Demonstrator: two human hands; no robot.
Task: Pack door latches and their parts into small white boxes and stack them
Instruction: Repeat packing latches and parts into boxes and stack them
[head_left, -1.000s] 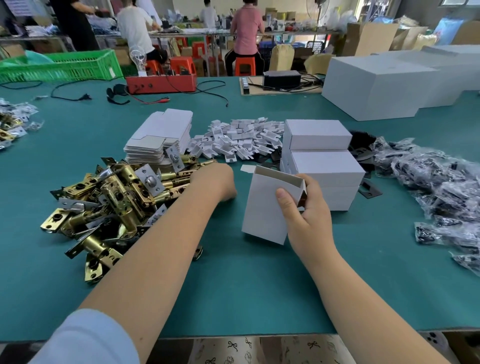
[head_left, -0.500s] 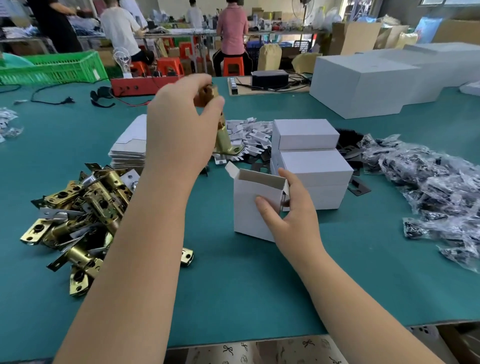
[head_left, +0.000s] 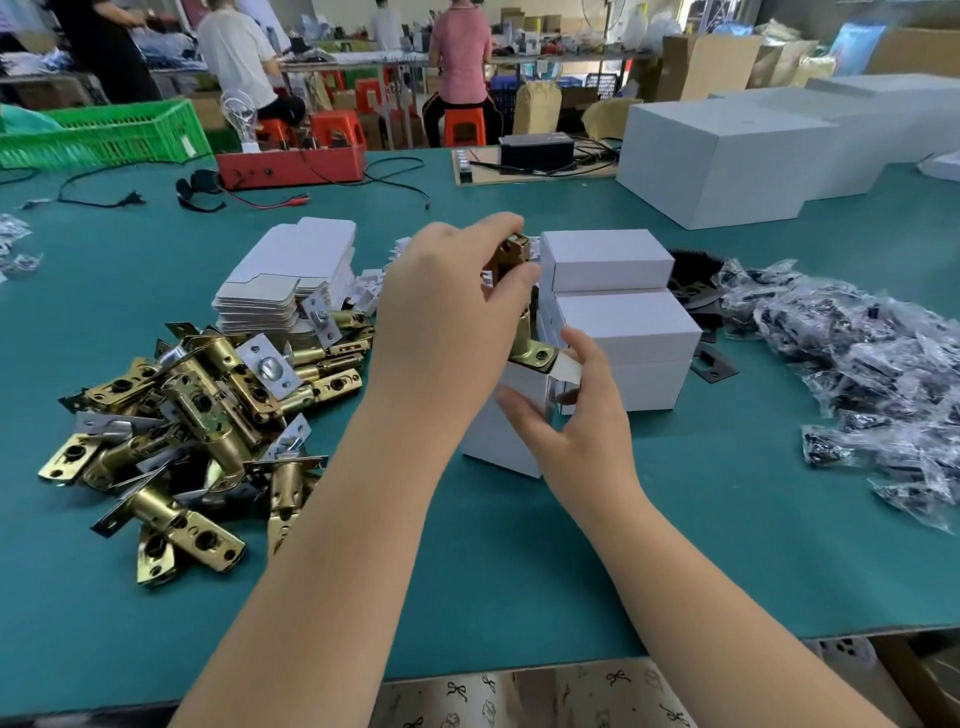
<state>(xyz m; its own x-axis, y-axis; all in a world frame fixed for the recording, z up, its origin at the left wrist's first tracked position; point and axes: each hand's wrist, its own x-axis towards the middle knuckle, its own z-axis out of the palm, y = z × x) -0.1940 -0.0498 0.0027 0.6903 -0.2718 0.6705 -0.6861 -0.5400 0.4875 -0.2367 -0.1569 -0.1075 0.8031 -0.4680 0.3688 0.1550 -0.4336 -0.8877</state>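
Observation:
My left hand (head_left: 457, 312) grips a brass door latch (head_left: 522, 306) by its upper end and holds it upright over the mouth of a small open white box (head_left: 506, 421). The latch's lower faceplate sits at the box opening. My right hand (head_left: 571, 415) holds that box, thumb on its front and fingers at its raised flap. Directly behind stands a stack of closed white boxes (head_left: 618, 317). A heap of brass latches (head_left: 208, 410) lies to the left on the green table (head_left: 519, 571).
Flat unfolded box blanks (head_left: 291, 275) are piled behind the latch heap, with small white parts (head_left: 371, 291) beside them. Bagged black parts (head_left: 862, 374) spread over the right side. Big white cartons (head_left: 727, 156), a red device (head_left: 291, 163) and cables sit at the back.
My left hand picked a latch from the heap, lifted it, then brought it right and down over the open box. My right hand kept holding the box.

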